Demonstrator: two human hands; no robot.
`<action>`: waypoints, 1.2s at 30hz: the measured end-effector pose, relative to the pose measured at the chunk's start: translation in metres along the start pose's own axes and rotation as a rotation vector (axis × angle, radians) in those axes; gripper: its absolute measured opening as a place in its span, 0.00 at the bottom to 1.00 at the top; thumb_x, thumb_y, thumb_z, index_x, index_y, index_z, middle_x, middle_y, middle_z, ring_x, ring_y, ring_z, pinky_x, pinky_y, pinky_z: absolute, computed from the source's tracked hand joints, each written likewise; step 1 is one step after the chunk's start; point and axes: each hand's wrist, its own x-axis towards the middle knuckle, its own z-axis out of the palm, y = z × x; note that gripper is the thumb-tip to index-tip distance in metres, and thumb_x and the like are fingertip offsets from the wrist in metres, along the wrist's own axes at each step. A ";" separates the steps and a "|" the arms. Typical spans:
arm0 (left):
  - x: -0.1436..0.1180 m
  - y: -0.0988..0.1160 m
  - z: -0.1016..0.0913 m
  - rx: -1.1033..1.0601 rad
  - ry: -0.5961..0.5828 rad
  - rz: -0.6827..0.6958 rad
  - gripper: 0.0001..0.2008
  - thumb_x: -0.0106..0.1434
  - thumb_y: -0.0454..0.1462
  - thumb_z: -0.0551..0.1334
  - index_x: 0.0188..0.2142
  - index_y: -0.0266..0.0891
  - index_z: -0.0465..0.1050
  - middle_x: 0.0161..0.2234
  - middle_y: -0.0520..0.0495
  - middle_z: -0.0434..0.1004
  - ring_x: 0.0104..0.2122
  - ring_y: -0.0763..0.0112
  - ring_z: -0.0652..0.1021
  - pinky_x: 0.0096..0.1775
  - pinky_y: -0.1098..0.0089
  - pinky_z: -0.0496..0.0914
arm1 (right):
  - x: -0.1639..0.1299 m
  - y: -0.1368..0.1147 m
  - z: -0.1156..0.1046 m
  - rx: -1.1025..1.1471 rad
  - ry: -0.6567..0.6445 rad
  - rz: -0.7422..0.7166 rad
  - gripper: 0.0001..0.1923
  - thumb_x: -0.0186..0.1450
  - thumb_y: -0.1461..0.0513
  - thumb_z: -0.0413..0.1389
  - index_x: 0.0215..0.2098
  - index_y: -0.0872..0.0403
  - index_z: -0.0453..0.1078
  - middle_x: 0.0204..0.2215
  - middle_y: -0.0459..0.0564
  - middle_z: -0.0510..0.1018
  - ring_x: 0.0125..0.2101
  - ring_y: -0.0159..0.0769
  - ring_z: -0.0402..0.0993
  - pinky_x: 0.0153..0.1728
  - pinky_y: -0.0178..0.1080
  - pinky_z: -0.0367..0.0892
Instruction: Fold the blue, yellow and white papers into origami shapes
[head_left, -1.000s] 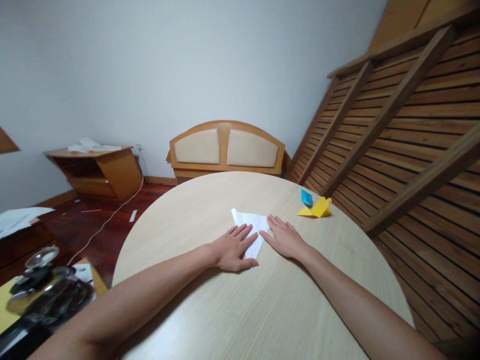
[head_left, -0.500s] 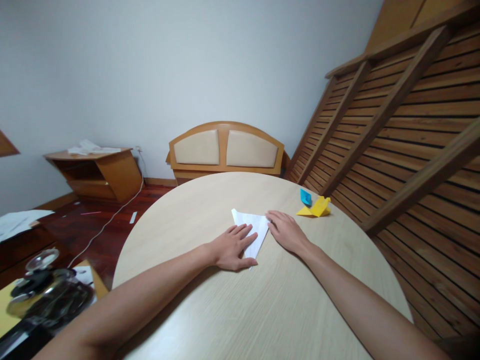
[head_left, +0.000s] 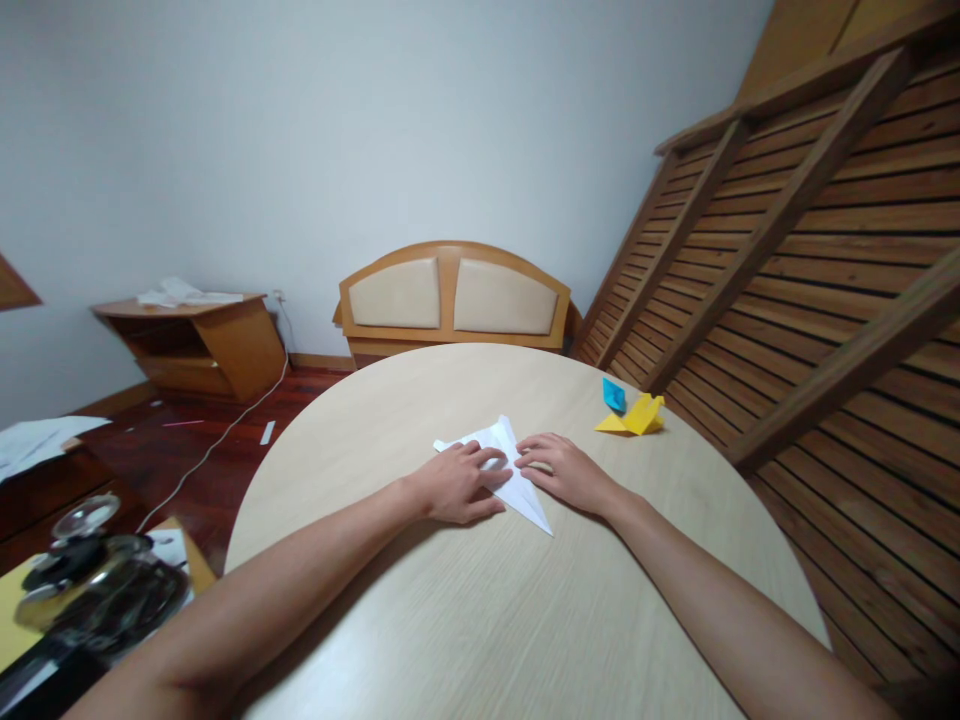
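A folded white paper (head_left: 501,462) lies near the middle of the round, pale wooden surface (head_left: 465,610), its long point aimed toward the person and to the right. The left hand (head_left: 457,484) lies palm down on the paper's left part, fingers stretched out and pressing flat, with nothing gripped. The right hand (head_left: 564,470) rests on the surface just beside the paper's right edge, its fingers reaching over and touching the paper close to the left hand's fingertips; it too is spread and flat rather than closed around anything, though how much of the paper lies under it is hard to make out from this angle. Both forearms run in from the near edge of the surface.

Farther right, well apart from the hands, sit a small yellow folded paper (head_left: 636,416) and a blue folded paper (head_left: 613,395), close together near the rim. Behind the surface stands a wooden headboard with two padded panels (head_left: 453,296) against the white wall. A low wooden cabinet (head_left: 196,340) with papers on top stands to the left, and slatted wooden frames (head_left: 810,260) lean on the right. A dark glass-lidded pot (head_left: 90,580) is at the lower left.
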 end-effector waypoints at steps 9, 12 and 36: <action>0.005 -0.002 0.000 0.080 0.048 -0.061 0.20 0.71 0.52 0.54 0.45 0.42 0.77 0.38 0.42 0.76 0.41 0.59 0.76 0.47 0.59 0.67 | -0.001 -0.028 -0.012 0.065 -0.130 -0.102 0.06 0.64 0.59 0.63 0.39 0.51 0.79 0.43 0.51 0.83 0.45 0.41 0.77 0.49 0.43 0.66; 0.007 -0.003 -0.003 0.126 0.018 -0.103 0.20 0.72 0.48 0.52 0.37 0.39 0.78 0.33 0.42 0.76 0.37 0.61 0.76 0.43 0.62 0.68 | -0.001 -0.029 -0.013 0.037 -0.135 -0.082 0.07 0.63 0.58 0.63 0.39 0.51 0.79 0.43 0.51 0.82 0.45 0.42 0.76 0.49 0.43 0.66; 0.009 -0.018 -0.004 0.166 0.027 -0.064 0.14 0.73 0.41 0.53 0.38 0.38 0.74 0.32 0.46 0.79 0.32 0.66 0.78 0.40 0.66 0.68 | -0.002 -0.020 -0.015 0.171 -0.160 0.080 0.13 0.70 0.57 0.54 0.32 0.53 0.74 0.36 0.50 0.77 0.41 0.39 0.73 0.45 0.40 0.66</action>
